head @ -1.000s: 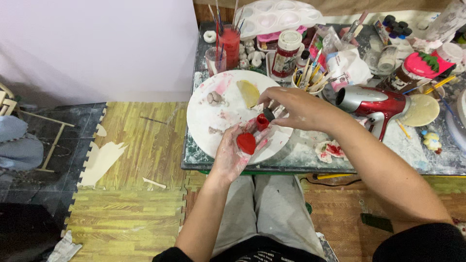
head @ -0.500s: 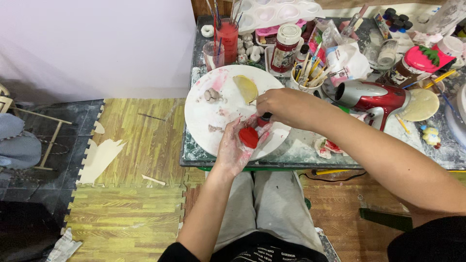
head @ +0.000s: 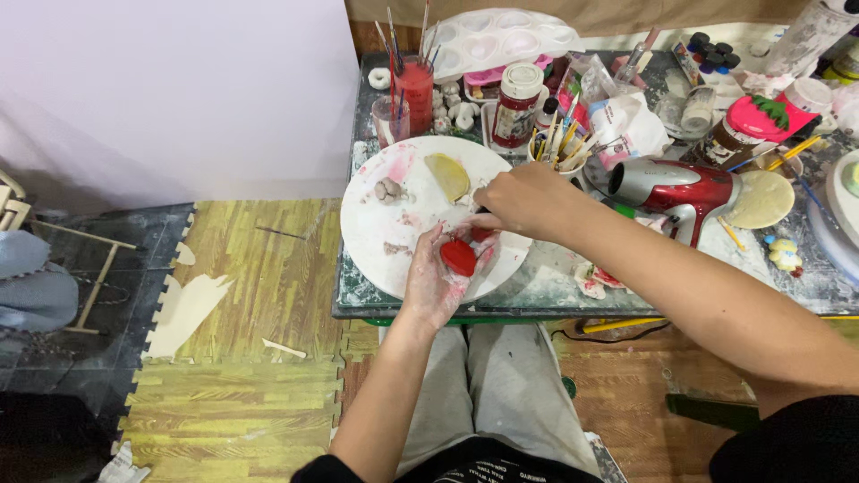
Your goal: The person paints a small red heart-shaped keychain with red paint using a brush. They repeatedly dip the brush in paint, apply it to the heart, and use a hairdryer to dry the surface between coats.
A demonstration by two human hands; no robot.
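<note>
Cradling a red piece (head: 458, 257), fingers closed, above a cluttered table (head: 555, 286) on yellow floor mats (head: 242, 358).

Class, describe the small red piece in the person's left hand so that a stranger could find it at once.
Start at the big round white plate on the cluttered table. Over its near edge, the left hand lies palm up. The small red piece lies in that palm, the only solid red thing there, glossy and rounded.

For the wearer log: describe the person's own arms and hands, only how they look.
Both forearms are bare, with no gloves, watch or rings visible. The left hand is smeared with red and whitish paint. The right hand looks mostly clean. A black sleeve covers the right upper arm.
</note>
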